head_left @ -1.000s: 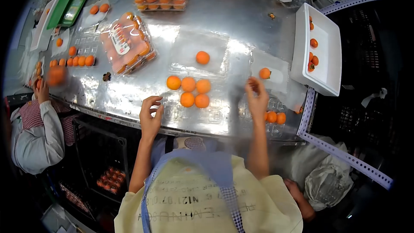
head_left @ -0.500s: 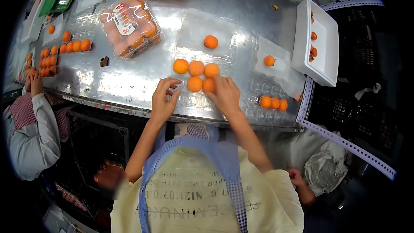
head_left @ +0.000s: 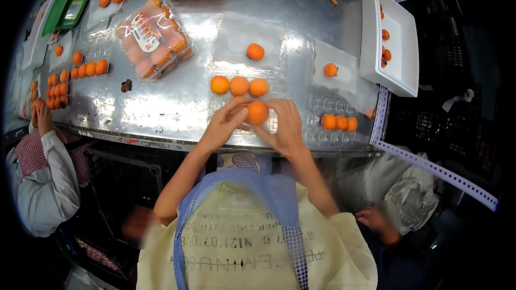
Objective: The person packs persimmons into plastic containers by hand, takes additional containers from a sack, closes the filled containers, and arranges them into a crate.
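Observation:
A round orange fruit (head_left: 257,113) is raised over the near half of a clear plastic clamshell tray (head_left: 219,106). My right hand (head_left: 286,123) grips it from the right between thumb and fingers. From the left, the curled fingers and thumb of my left hand (head_left: 223,124) press against the same fruit. Behind the hands, a row of three more fruits (head_left: 239,86) sits in the tray's cups. Another fruit in the tray is mostly hidden behind my left fingers. On the tray's flat lid side lies a single fruit (head_left: 255,51).
A closed, labelled fruit pack (head_left: 153,37) stands at left behind the tray. To the right are another part-filled tray (head_left: 317,137) and a white box (head_left: 371,48) with some fruits. At far left, a co-worker's hand (head_left: 44,118) is beside a filled tray.
My right hand has lifted a fruit from the tray's near row and shifted slightly left. My left hand has moved right to meet it at the fruit. The view has shifted a little.

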{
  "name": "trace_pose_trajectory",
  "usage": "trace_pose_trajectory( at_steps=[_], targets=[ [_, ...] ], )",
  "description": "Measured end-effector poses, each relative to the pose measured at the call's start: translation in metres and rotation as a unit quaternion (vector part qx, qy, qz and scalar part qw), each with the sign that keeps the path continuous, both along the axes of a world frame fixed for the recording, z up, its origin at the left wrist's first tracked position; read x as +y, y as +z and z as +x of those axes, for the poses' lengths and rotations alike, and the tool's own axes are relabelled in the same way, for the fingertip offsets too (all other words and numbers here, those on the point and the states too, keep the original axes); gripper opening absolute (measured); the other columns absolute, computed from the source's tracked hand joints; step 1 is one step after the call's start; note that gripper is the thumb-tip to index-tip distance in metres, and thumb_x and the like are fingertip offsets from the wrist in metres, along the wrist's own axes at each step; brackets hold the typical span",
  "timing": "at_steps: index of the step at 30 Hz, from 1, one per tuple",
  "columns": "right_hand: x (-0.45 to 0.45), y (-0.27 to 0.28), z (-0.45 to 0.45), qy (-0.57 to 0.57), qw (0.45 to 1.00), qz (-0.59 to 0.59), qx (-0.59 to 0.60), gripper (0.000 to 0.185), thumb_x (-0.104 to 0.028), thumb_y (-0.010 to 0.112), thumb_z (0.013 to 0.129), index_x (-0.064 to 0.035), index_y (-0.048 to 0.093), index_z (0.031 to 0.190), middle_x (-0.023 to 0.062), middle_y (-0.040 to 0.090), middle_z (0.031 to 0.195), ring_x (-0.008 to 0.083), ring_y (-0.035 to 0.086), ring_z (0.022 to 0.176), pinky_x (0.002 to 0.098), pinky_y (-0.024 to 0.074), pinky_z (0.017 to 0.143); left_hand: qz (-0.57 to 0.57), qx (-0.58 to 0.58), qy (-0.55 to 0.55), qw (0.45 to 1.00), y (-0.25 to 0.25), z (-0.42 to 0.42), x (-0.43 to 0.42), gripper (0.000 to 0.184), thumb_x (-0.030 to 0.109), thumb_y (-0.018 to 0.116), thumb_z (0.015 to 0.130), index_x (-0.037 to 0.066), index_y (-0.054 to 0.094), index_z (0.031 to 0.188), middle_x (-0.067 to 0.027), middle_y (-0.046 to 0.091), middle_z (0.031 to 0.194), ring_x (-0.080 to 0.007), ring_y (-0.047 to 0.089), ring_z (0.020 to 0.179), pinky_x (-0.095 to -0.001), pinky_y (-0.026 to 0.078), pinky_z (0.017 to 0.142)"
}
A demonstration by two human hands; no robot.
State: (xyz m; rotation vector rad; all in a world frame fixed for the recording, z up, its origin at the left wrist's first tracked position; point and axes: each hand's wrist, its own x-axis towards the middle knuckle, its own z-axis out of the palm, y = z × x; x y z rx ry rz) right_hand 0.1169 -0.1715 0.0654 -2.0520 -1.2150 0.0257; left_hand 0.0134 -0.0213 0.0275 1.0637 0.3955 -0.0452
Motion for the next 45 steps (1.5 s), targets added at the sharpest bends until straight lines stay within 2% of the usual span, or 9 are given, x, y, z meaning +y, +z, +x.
trace_pose_trajectory(
  at_steps=[3,6,15,21,27,31,35,40,45],
  targets=[
    [-0.004,0.003,-0.006,0.019,0.998,0.052,-0.006,0.062,-0.009,0.077,0.062,-0.0048,0.047,0.115,0.0121,0.056,0.103,0.0299,0.054,0.093,0.0379,0.0449,0.080,-0.160,-0.021,-0.037,0.986,0.006,0.005,-0.003,0.050,0.034,0.048,0.095,0.000,0.043,0.130,-0.0147,0.058,0.113,-0.0230,0.062,0.096,-0.0354,0.053,0.083],
    [-0.006,0.018,-0.014,-0.029,0.971,0.113,0.211,0.062,-0.009,0.077,0.066,-0.0033,0.045,0.118,0.0112,0.057,0.103,0.0244,0.055,0.095,0.0359,0.0447,0.084,-0.234,-0.063,-0.059,0.968,0.008,0.003,0.002,0.047,0.029,0.050,0.095,-0.001,0.044,0.130,-0.0132,0.054,0.122,-0.0189,0.058,0.106,-0.0329,0.052,0.085],
    [-0.011,-0.003,-0.015,-0.023,0.880,0.236,0.412,0.060,-0.003,0.070,0.075,-0.0022,0.038,0.126,0.0108,0.057,0.104,0.0188,0.055,0.100,0.0330,0.0427,0.091,-0.162,-0.066,-0.045,0.983,0.010,0.002,-0.003,0.047,0.016,0.061,0.087,-0.001,0.046,0.129,-0.0119,0.051,0.127,-0.0178,0.054,0.112,-0.0305,0.047,0.091],
    [-0.019,-0.012,-0.012,-0.068,0.770,0.292,0.564,0.052,-0.013,0.062,0.086,-0.0039,0.035,0.129,0.0122,0.052,0.114,0.0193,0.053,0.104,0.0347,0.0421,0.093,-0.012,-0.146,0.013,0.989,0.032,0.006,-0.012,0.064,-0.002,0.072,0.072,0.001,0.045,0.129,-0.0114,0.051,0.127,-0.0202,0.051,0.117,-0.0327,0.042,0.099],
    [-0.023,-0.012,-0.019,0.031,0.553,0.321,0.768,0.053,-0.025,0.058,0.090,-0.0050,0.033,0.133,0.0130,0.048,0.124,0.0224,0.050,0.114,0.0386,0.0446,0.093,0.219,-0.170,0.020,0.960,0.033,0.007,-0.023,0.070,-0.007,0.074,0.067,-0.001,0.041,0.129,-0.0142,0.051,0.124,-0.0238,0.047,0.120,-0.0367,0.035,0.105],
    [-0.031,-0.023,-0.020,0.040,0.540,0.332,0.773,0.058,-0.024,0.062,0.087,-0.0055,0.032,0.133,0.0142,0.046,0.126,0.0231,0.049,0.115,0.0393,0.0451,0.093,0.266,-0.170,-0.002,0.949,0.030,0.008,-0.031,0.068,0.000,0.075,0.067,0.002,0.045,0.128,-0.0105,0.050,0.127,-0.0220,0.049,0.118,-0.0338,0.039,0.099],
    [-0.053,-0.023,0.000,-0.001,0.595,0.342,0.727,0.066,-0.014,0.068,0.080,-0.0043,0.031,0.134,0.0140,0.046,0.126,0.0228,0.050,0.113,0.0358,0.0439,0.094,0.370,-0.162,-0.007,0.915,0.044,0.017,-0.035,0.077,0.007,0.078,0.064,0.003,0.041,0.132,-0.0115,0.047,0.130,-0.0238,0.048,0.118,-0.0360,0.041,0.096],
    [-0.127,-0.044,0.062,-0.218,0.811,0.272,0.470,0.072,-0.001,0.072,0.071,-0.0046,0.034,0.131,0.0105,0.047,0.117,0.0213,0.049,0.112,0.0344,0.0445,0.093,0.304,-0.118,0.020,0.945,0.028,0.012,-0.028,0.063,-0.001,0.070,0.069,0.003,0.046,0.127,-0.0107,0.047,0.123,-0.0211,0.053,0.106,-0.0330,0.046,0.087],
    [-0.188,-0.047,0.107,-0.374,0.877,0.127,0.274,0.072,-0.006,0.076,0.068,-0.0020,0.037,0.128,0.0117,0.049,0.113,0.0200,0.054,0.098,0.0284,0.0496,0.080,0.314,-0.063,0.055,0.946,0.017,0.005,-0.020,0.047,0.000,0.063,0.080,0.003,0.048,0.124,-0.0112,0.053,0.119,-0.0172,0.056,0.099,-0.0292,0.049,0.080]
  ],
)
